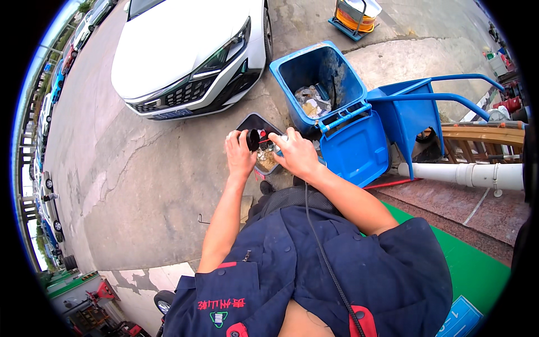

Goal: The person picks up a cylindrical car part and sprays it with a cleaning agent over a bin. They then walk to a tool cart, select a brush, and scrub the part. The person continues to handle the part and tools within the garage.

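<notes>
My left hand (240, 154) is closed round a black round, cup-shaped part (252, 139), its open side turned to the right. Facing it, my right hand (298, 153) grips what looks like a spray can (278, 147), mostly hidden by the fingers. From the can a thin red straw (265, 141) points at the black part, and my index finger lies over the can's top. Both hands are above a small dark grey bin (243, 122) with litter and yellowish crumbs inside.
A large blue wheeled bin (287, 92) with rubbish in it stands beyond my right hand, its lid (359, 149) hanging down. Behind it is a blue wheelbarrow (412, 109). A white car (168, 48) is parked ahead left. A white pipe (477, 173) runs at the right.
</notes>
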Demonstrator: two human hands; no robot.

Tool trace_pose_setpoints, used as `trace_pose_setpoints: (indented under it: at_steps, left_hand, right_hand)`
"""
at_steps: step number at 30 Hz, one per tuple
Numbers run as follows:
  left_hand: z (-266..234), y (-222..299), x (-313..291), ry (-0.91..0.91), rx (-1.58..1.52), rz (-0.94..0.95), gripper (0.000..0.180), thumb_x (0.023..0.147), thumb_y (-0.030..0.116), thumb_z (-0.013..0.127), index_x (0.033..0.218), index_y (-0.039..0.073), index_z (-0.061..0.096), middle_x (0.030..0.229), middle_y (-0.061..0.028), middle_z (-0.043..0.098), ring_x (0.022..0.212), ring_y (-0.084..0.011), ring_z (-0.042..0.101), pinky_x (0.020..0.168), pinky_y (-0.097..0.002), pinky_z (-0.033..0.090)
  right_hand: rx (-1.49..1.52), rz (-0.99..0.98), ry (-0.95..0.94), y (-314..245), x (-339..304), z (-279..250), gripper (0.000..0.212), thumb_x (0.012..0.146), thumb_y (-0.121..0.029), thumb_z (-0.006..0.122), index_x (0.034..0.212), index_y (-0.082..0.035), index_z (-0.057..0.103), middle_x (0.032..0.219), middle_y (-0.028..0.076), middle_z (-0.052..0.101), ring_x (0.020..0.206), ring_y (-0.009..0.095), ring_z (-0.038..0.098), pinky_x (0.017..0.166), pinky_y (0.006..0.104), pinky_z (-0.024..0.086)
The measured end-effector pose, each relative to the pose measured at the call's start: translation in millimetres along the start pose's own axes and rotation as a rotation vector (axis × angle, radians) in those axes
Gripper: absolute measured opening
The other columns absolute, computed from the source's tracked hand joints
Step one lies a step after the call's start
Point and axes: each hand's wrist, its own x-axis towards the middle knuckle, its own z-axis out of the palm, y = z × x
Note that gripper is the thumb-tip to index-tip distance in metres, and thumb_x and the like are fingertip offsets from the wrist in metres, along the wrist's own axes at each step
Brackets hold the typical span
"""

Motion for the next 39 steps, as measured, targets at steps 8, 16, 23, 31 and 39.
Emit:
trace_pose_setpoints:
  at_steps: [8,16,23,31,39]
  left_hand:
    - [11,3,-6,0.005,0.024,-0.14,0.082,0.064,0.011,0.09,0.137,0.004,0.055,0.132,-0.0206,0.055,0.131,-0.0424,0.051,0.114,-0.0522,0.043]
    - [14,14,-6,-0.034,-0.066,-0.276,0.073,0.072,0.022,0.089,0.134,0.0,0.057,0.128,-0.0202,0.058,0.125,-0.0413,0.054,0.108,-0.0504,0.048]
    - [13,19,-8,-0.085,-0.063,-0.307,0.079,0.07,0.026,0.092,0.135,-0.001,0.056,0.128,-0.0193,0.057,0.126,-0.0399,0.054,0.108,-0.0494,0.048]
    - [16,13,-17,-0.084,-0.085,-0.344,0.078,0.072,0.029,0.092,0.134,-0.001,0.056,0.127,-0.0198,0.058,0.124,-0.0404,0.055,0.108,-0.0495,0.048]
    - [17,11,-25,-0.119,-0.142,-0.408,0.08,0.074,0.033,0.091,0.136,-0.002,0.055,0.131,-0.0217,0.059,0.127,-0.041,0.054,0.11,-0.0494,0.047]
  right_hand:
    - [-0.039,0.003,-0.013,2,-1,5,0.06,0.084,-0.027,0.084,0.14,-0.022,0.062,0.11,0.017,0.06,0.099,0.034,0.069,0.072,0.0432,0.062]
    - [-0.049,0.021,0.001,6,-1,10,0.06,0.084,-0.027,0.084,0.139,-0.026,0.06,0.109,0.017,0.058,0.1,0.034,0.068,0.07,0.0455,0.061]
    - [-0.082,0.034,-0.022,8,1,10,0.061,0.083,-0.028,0.084,0.141,-0.026,0.062,0.111,0.016,0.06,0.1,0.033,0.07,0.073,0.0429,0.062]
    - [-0.08,0.041,-0.032,6,2,11,0.061,0.083,-0.028,0.084,0.14,-0.026,0.062,0.111,0.016,0.06,0.1,0.034,0.07,0.074,0.0428,0.062]
    - [-0.047,0.023,0.004,8,2,16,0.059,0.085,-0.028,0.083,0.14,-0.027,0.06,0.109,0.016,0.058,0.099,0.035,0.068,0.071,0.0459,0.062]
